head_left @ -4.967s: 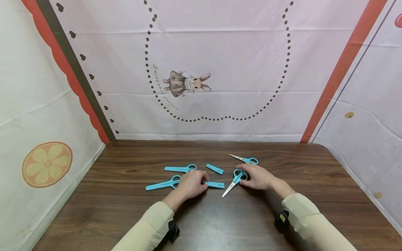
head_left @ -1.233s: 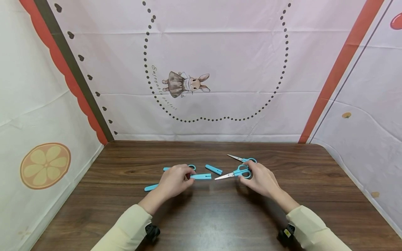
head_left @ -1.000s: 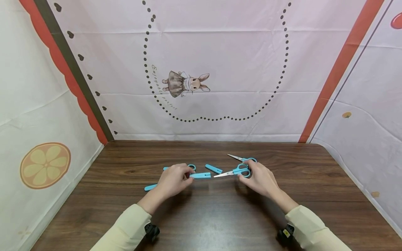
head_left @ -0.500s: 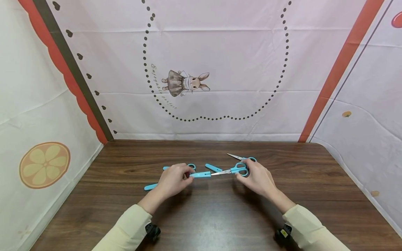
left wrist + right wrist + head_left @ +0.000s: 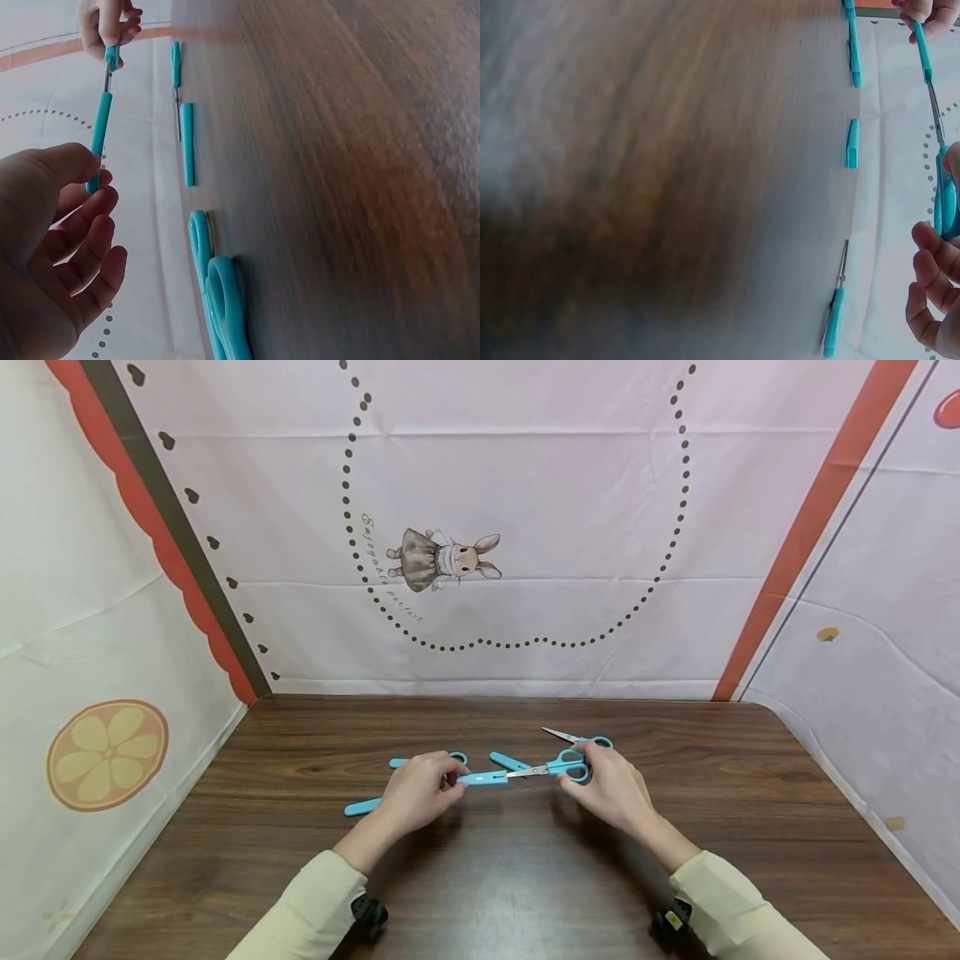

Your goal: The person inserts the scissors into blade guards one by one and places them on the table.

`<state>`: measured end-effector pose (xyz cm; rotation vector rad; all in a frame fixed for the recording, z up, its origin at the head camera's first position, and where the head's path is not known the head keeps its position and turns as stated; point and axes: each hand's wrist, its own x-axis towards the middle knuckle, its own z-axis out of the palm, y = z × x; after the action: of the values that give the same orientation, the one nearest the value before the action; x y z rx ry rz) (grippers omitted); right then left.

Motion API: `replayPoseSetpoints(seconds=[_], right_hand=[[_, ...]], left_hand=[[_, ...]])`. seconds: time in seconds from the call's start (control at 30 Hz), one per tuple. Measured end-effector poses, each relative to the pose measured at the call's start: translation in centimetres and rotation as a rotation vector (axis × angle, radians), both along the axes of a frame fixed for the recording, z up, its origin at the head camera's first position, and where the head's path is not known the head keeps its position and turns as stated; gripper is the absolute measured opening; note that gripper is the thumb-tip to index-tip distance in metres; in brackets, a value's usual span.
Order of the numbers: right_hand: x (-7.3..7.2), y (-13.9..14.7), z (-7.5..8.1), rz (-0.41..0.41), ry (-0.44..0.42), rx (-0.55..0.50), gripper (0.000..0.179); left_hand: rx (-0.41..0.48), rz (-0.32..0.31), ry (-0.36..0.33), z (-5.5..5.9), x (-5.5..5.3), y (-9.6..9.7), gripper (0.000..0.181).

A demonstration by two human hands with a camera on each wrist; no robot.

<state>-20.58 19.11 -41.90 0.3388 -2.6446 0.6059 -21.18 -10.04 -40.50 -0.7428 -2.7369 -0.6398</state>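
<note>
My left hand (image 5: 420,791) pinches a blue scissors cover (image 5: 486,778) between thumb and fingertips, raised above the table. My right hand (image 5: 615,781) holds a pair of blue-handled scissors (image 5: 567,765) by the finger loops. Their closed blades (image 5: 936,112) point left, the tips at the cover's mouth; how far inside they are I cannot tell. In the left wrist view, the other fingers of the left hand (image 5: 64,225) are loosely bent beneath the cover (image 5: 100,135). The right wrist view has the right hand (image 5: 941,300) partly cut off at the edge.
A loose blue cover (image 5: 504,761) lies behind the held pieces. Uncovered scissors (image 5: 562,735) rest at the back right, near the right hand. Two covered scissors, one at the front (image 5: 363,807) and one behind (image 5: 398,763), are partly hidden by the left hand on the brown table (image 5: 510,877).
Since five seconds ago the left hand has lifted its cover and moved left, and the right hand has turned the scissors leftward. Lately the right hand moved left, bringing the blade tips to the cover.
</note>
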Motion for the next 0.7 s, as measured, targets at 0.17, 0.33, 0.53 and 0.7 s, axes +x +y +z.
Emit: replayPoseSetpoints(seconds=[0.17, 0.33, 0.53, 0.7], right_hand=[[0.16, -0.28, -0.11, 0.000, -0.002, -0.005, 0.045], [0.31, -0.59, -0.20, 0.006, 0.006, -0.007, 0.041], [0.40, -0.85, -0.30, 0.018, 0.010, -0.009, 0.040], [0.41, -0.99, -0.39, 0.013, 0.013, 0.001, 0.041]], left_hand=[[0.010, -0.001, 0.007, -0.14, 0.02, 0.16, 0.008], [0.006, 0.004, 0.007, -0.12, 0.05, 0.32, 0.008], [0.003, 0.004, 0.009, -0.09, 0.10, 0.46, 0.008], [0.007, 0.001, 0.020, -0.12, 0.04, 0.64, 0.008]])
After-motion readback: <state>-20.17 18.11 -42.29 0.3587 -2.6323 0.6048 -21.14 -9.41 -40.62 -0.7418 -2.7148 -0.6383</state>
